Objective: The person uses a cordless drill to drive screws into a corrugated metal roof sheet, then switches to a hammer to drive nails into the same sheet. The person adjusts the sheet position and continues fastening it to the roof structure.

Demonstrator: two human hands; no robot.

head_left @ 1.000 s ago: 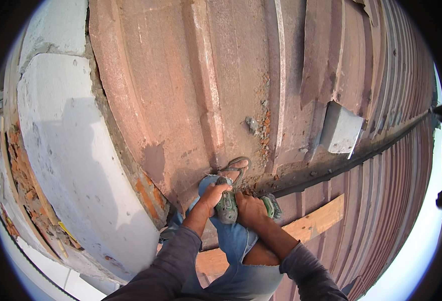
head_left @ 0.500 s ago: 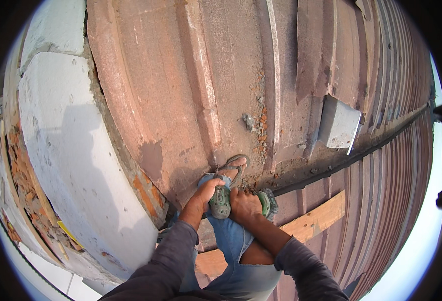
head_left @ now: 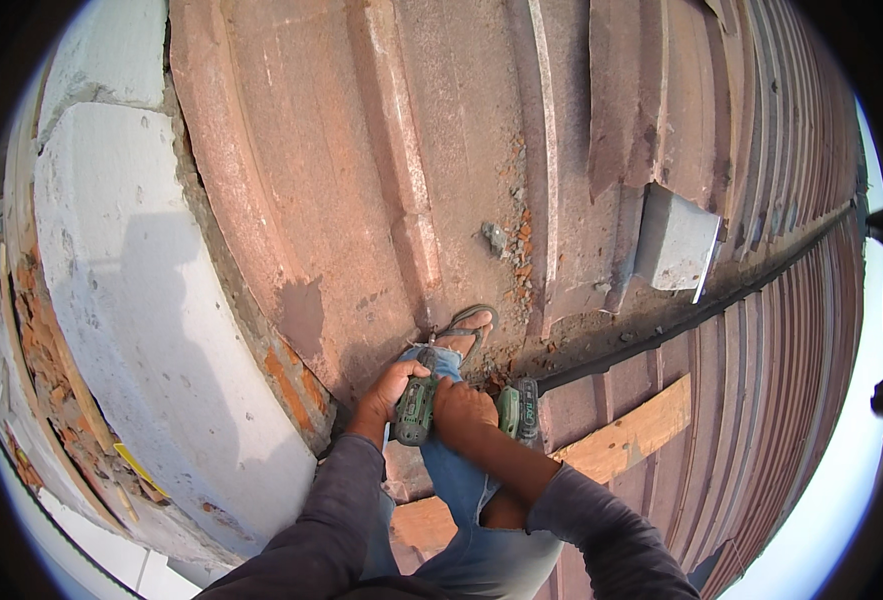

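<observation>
A dusty green and black cordless drill [head_left: 414,410] is held low in front of me, with its nose toward the top of the frame. My left hand [head_left: 393,394] grips the front and left side of its body, thumb across it. My right hand [head_left: 461,412] is wrapped around the handle, and the battery base [head_left: 523,412] sticks out to its right. Below the drill is my leg in torn blue jeans [head_left: 446,485], with my sandaled foot [head_left: 473,330] on the rusty metal roofing [head_left: 341,170].
A white concrete ledge [head_left: 131,300] runs along the left, with broken brick [head_left: 36,330] beyond it. Loose rubble [head_left: 516,250] lies on the sheets. A bent grey metal piece [head_left: 676,240] is at right. A wooden plank [head_left: 631,430] lies on the lower corrugated sheeting.
Both my hands and the drill have shifted leftward across the view. The grip on the drill stays, and the surroundings appear slightly higher in the frame.
</observation>
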